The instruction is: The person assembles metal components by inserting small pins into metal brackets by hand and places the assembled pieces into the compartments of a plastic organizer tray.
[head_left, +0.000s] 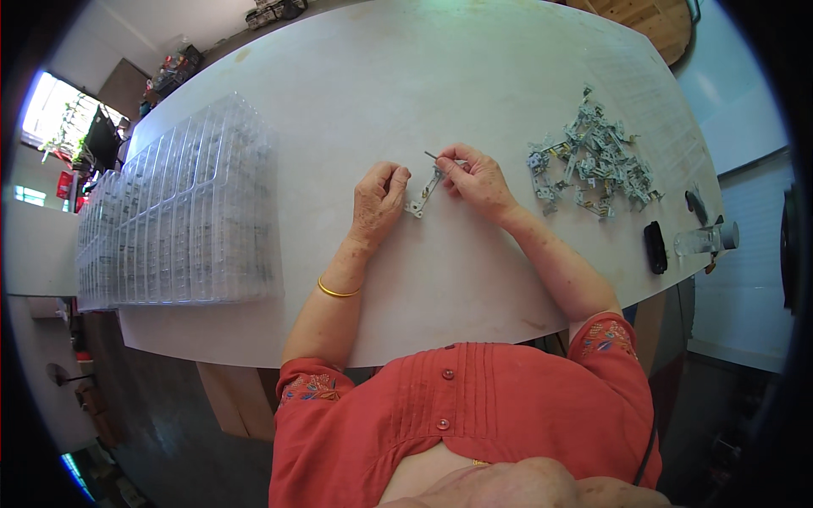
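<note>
My right hand [478, 182] is closed in a pinch on a slim metal bracket [415, 208], held above the middle of the table. The bracket's lower end, with a small hole, slants down to the left, and a thin dark tip pokes out above my fingers. Just left of it, my left hand [378, 203] has its fingers and thumb pressed together; whatever they may hold is too small to make out. A tangled pile of similar metal brackets [593, 157], some with brass-coloured bits, lies to the right.
Stacked clear plastic trays [195, 212], with small parts showing through, stand on the left of the white table [364, 85]. By the right edge lie a black case [655, 247], a clear bottle [699, 240] on its side and a small dark object [696, 206].
</note>
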The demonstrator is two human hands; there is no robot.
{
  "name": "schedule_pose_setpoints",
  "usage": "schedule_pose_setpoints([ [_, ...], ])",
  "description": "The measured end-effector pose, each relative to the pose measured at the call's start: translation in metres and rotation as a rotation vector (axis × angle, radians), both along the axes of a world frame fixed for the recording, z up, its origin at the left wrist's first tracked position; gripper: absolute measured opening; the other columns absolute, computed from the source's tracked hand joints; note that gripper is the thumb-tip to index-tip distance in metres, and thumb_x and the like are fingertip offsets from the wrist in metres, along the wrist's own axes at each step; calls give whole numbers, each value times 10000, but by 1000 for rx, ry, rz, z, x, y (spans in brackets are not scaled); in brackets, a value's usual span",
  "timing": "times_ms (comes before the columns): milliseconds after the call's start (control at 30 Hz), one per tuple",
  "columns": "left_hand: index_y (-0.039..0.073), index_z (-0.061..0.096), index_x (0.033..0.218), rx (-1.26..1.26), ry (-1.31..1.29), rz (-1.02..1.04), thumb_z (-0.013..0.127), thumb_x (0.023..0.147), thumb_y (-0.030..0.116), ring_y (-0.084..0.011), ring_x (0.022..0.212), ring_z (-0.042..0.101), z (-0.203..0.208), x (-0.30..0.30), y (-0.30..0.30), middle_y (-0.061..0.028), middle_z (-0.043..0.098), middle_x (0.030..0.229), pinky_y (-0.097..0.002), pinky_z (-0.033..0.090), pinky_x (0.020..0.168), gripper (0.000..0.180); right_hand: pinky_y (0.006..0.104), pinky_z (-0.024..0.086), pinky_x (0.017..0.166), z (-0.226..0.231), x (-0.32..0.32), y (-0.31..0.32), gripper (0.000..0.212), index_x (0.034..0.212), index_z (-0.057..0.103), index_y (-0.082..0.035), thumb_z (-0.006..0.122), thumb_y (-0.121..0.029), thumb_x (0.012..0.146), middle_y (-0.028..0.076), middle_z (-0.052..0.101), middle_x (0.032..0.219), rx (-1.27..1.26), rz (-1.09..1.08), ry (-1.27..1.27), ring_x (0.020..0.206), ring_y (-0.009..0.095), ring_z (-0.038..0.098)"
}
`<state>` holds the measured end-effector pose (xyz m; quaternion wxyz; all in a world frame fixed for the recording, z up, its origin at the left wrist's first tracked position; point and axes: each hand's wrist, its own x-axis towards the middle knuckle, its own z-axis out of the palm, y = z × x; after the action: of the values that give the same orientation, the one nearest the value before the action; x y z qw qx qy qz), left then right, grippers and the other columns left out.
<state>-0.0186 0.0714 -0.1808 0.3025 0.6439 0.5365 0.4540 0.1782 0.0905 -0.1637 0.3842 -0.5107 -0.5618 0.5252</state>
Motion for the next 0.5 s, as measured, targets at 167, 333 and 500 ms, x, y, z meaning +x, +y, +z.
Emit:
schedule_pose_setpoints([
  [167, 9, 652, 908, -126, -112, -25, 569, 984, 169, -69, 718, 553, -4, -4, 2, -8, 643, 807, -221, 454, 649, 196, 229, 480, 574, 0, -9, 3, 139, 991, 638, -61, 610, -191, 953, -4, 615, 751, 43, 19, -9, 633, 65, 572],
  [333, 8, 643, 1023, -235, -404, -90, 559, 992, 211, -112, 742, 615, 3, -1, 1, -51, 651, 874, -255, 510, 661, 221, 211, 471, 578, -9, -11, -2, 122, 994, 632, -60, 607, -176, 969, -16, 600, 768, 47, -62, 299, 657, 53, 556],
  [500, -18, 572, 1199, -566, -773, -385, 464, 1034, 257, -191, 808, 677, 23, -4, -1, -122, 661, 975, -291, 564, 674, 339, 210, 480, 594, -5, -13, -10, 84, 1007, 624, -61, 600, -135, 976, -14, 601, 811, 236, -85, 418, 679, 51, 552],
])
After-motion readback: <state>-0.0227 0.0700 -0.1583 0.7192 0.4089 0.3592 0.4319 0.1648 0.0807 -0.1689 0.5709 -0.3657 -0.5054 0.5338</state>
